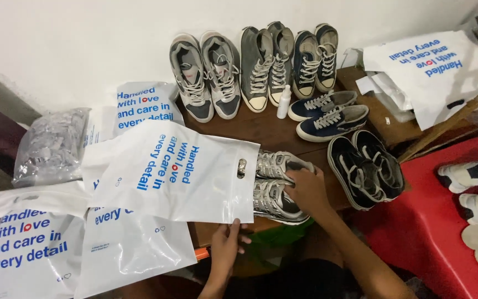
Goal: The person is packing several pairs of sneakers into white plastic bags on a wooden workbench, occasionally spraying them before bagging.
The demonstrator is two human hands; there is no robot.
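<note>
A low brown wooden table [261,130] stands against a white wall [84,39], with a red surface [432,221] beside it on the right. White plastic bags with blue print [34,243] lie stacked on the left, and more of them [432,66] are heaped at the table's far right corner. On top of the left stack lies one white carrier bag [178,171], its open mouth turned toward the middle of the table. A pair of grey sneakers [275,185] lies side by side, heels pushed into that mouth, toes sticking out.

The person's right hand [307,190] rests on the sneakers, fingers curled over the nearer shoe's upper. The left hand [228,241] pinches the bag's lower edge, thumb and fingers closed on the plastic.

Along the wall stand three pairs: grey-and-white trainers [206,75], grey high-tops [266,66] and navy high-tops [315,58]. Navy low sneakers [330,116] and black sneakers [366,169] lie nearer. A clear bag of small pale items [51,147] sits at far left. A small white bottle [284,102] stands just beside the grey high-tops.
</note>
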